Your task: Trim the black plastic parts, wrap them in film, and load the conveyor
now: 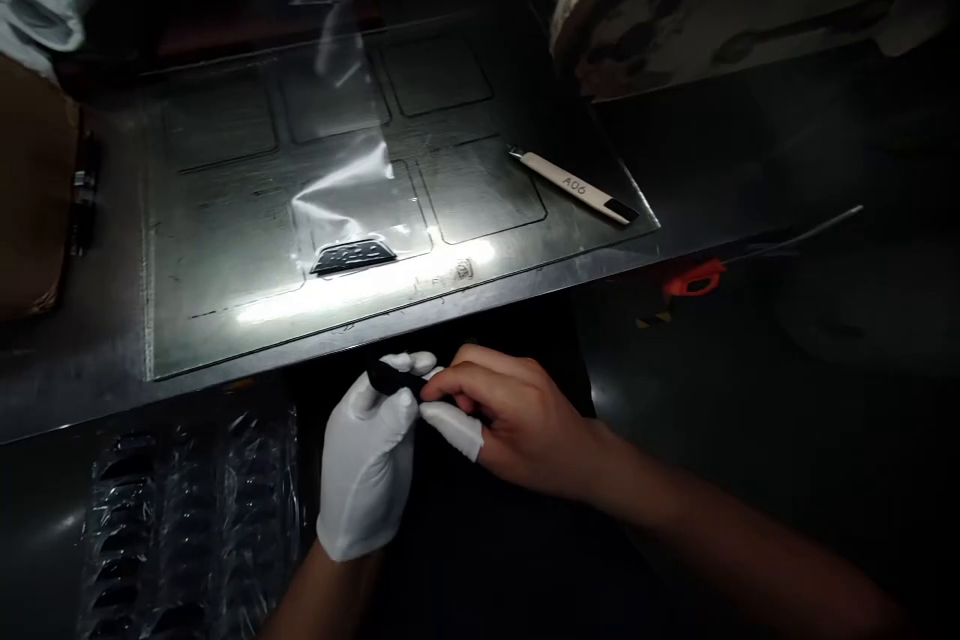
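My left hand [366,470], in a white glove, is closed on a small black part [394,378] just off the table's front edge. Against the part's right end press the fingers of my right hand [517,410]; its thumb wears a white cover and the other visible fingers are bare. Whether a blade or tool sits between the right fingertips is hidden. Beyond the hands, a similar dark trapezoid part [354,256] lies on the clear sheet, partly in or under a clear plastic film [345,190]. To the right rests a cream-coloured utility knife [574,185] marked A06.
A clear mat [480,160] with rounded outlines covers the metal table [112,360]. At lower left is a clear blister tray [195,520] of dark parts. A brown carton [34,190] stands left, a large round-edged object [720,10] back right, and a red-handled item [694,278] lies beyond the edge.
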